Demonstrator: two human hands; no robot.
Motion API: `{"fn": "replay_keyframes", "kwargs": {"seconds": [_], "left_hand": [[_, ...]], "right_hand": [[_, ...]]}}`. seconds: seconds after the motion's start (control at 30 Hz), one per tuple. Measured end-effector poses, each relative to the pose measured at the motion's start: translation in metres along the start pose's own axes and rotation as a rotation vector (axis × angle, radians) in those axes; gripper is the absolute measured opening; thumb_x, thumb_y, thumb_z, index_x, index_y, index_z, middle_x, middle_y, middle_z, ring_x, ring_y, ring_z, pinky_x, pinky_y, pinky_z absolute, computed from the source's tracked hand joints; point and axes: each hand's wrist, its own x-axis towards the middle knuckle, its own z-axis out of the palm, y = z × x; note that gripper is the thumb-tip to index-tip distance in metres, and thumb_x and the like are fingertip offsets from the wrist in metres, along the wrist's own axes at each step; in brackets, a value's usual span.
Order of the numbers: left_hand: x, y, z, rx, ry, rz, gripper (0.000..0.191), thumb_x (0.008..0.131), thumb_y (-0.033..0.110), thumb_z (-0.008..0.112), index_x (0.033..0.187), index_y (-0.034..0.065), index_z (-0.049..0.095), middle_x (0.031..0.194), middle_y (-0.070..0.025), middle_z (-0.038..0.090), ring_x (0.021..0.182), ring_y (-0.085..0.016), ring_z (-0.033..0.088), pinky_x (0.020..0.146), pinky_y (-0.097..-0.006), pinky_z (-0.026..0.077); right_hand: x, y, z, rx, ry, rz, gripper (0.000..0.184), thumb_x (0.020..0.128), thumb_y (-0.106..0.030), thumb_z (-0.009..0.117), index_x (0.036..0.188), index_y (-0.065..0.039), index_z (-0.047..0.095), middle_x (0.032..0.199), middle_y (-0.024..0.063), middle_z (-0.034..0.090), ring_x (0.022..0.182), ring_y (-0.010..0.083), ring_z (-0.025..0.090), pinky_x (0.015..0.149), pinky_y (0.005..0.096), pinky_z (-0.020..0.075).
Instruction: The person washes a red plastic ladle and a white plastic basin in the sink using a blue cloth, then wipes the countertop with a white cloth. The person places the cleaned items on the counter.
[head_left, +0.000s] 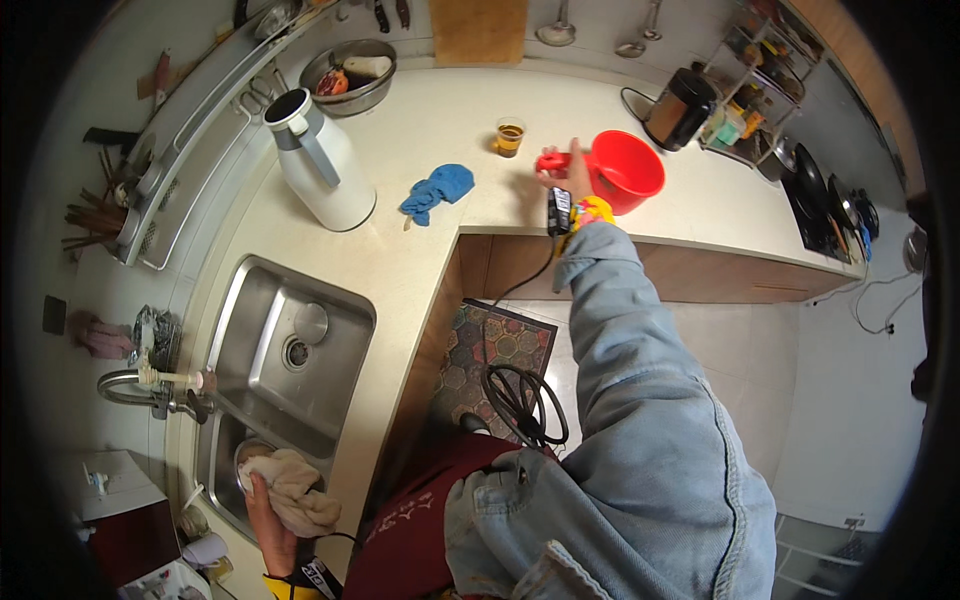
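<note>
My right hand (568, 174) is at the far counter, around the handle of a red plastic water scoop (628, 171). The scoop stands on the countertop with its mouth up. At the lower left, my left hand (271, 517) holds a crumpled beige cloth (292, 486) over the smaller sink basin. Part of a round metal rim shows under the cloth, mostly hidden. A blue cloth (441, 189) lies bunched on the counter corner, and a clear cup of amber liquid (509, 137) stands left of the scoop.
A white thermos jug (321, 169) stands behind the steel double sink (352, 300), near a metal basin (356, 101) with produce. The faucet (161, 390) reaches over the sink. An electric kettle (680, 110) and spice rack (750, 94) stand at right. A coiled black cable (525, 401) hangs before me.
</note>
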Motion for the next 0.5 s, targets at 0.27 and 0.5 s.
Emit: {"fn": "replay_keyframes", "kwargs": {"seconds": [0.27,0.5], "left_hand": [[-0.004,-0.006,-0.013,-0.119,0.024,-0.035,0.043,0.096,0.034,0.052,0.121,0.0001,0.048,0.112,-0.0112,0.059,0.097,-0.020,0.061,0.084,-0.0320,0.050],[-0.019,-0.011,-0.070,-0.113,-0.165,-0.183,0.044,0.097,0.035,0.048,0.130,0.0063,0.046,0.119,-0.0066,0.055,0.103,-0.016,0.059,0.085,-0.0321,0.051]], "right_hand": [[-0.105,-0.020,0.009,-0.021,0.046,-0.183,0.010,0.092,-0.017,0.058,0.087,-0.011,0.052,0.066,-0.0034,0.042,0.057,0.0086,0.043,0.060,0.0274,0.0444],[-0.318,0.021,0.084,-0.558,-0.310,0.140,0.013,0.090,-0.015,0.059,0.085,-0.012,0.047,0.063,-0.0057,0.035,0.052,0.0051,0.033,0.046,0.0203,0.0264]]}}
